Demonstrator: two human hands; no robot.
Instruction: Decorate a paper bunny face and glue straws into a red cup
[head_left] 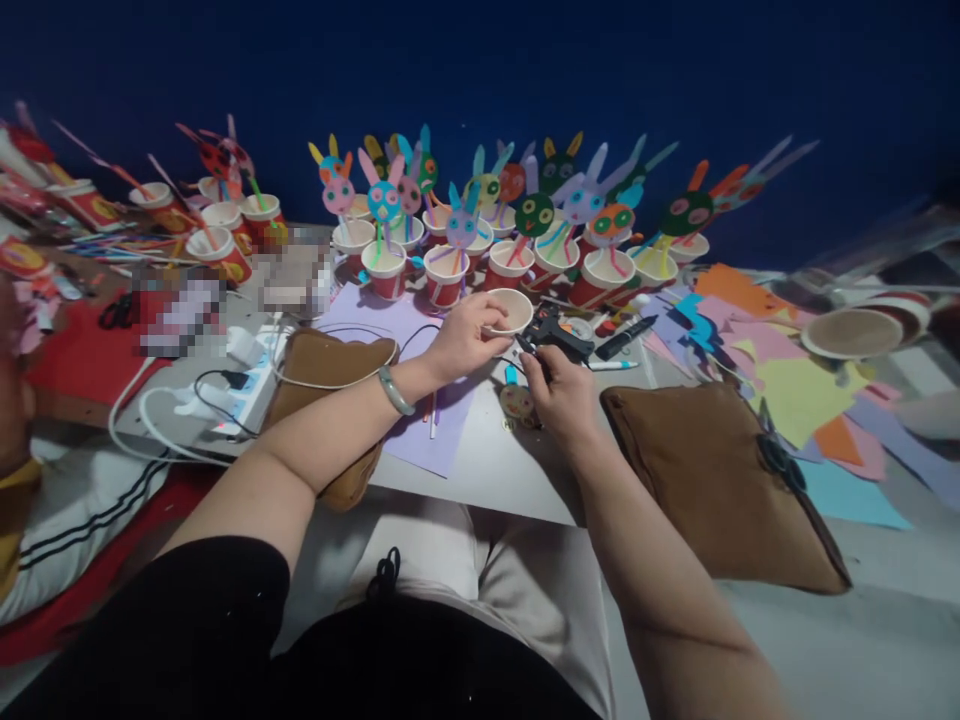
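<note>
My left hand (472, 335) grips a paper cup (511, 308) at its side, tilting its open mouth partly toward me. Closed fingers of my right hand (555, 385) hold a slim, dark, pointed tool (523, 343). Its tip is close to the cup's lower side; whether it touches I cannot tell. Just behind my right hand lies a black glue gun (561, 335). Under the hands, a small round paper face (517, 402) with a blue piece rests on the white tabletop.
Behind stand several red paper cups (444, 275) with paper rabbit heads. Brown pouches (720, 480) lie on both sides, one bearing scissors (780, 455). Coloured paper (795, 385) covers the right; a power strip (251, 390) with cables is left. Another person's sleeve (19, 520) shows far left.
</note>
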